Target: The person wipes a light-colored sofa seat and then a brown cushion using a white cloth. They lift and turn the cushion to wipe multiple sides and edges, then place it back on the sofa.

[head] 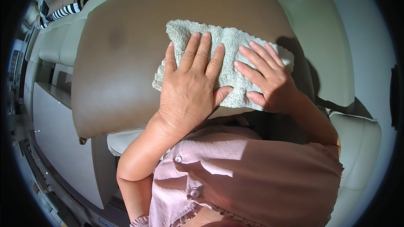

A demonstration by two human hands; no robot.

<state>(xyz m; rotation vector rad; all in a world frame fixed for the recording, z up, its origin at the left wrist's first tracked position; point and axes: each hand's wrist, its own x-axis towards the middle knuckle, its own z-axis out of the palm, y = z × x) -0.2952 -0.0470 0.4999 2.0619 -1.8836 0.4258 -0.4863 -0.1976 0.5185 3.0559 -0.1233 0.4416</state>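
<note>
A large brown leather-look cushion (120,66) lies before me, with a dark patch or shadow near its left part. Across its near middle is spread a pale, fluffy terry cloth (229,42), wrinkled and uneven at the edges. My left hand (189,82) presses flat on the cloth's left half, fingers apart. On the right half rests my right hand (271,74), its fingers spread and slightly bent, the palm partly hidden. Neither hand has its fingers closed around anything. Both thumbs point inward along the cloth's near edge.
Pale green leather sofa seating (325,44) surrounds the cushion at the back and right. A padded sofa section (355,148) stands at the lower right. Another brown cushion with black-and-white striped trim (64,4) lies far left. A white-topped table (60,138) is at the left.
</note>
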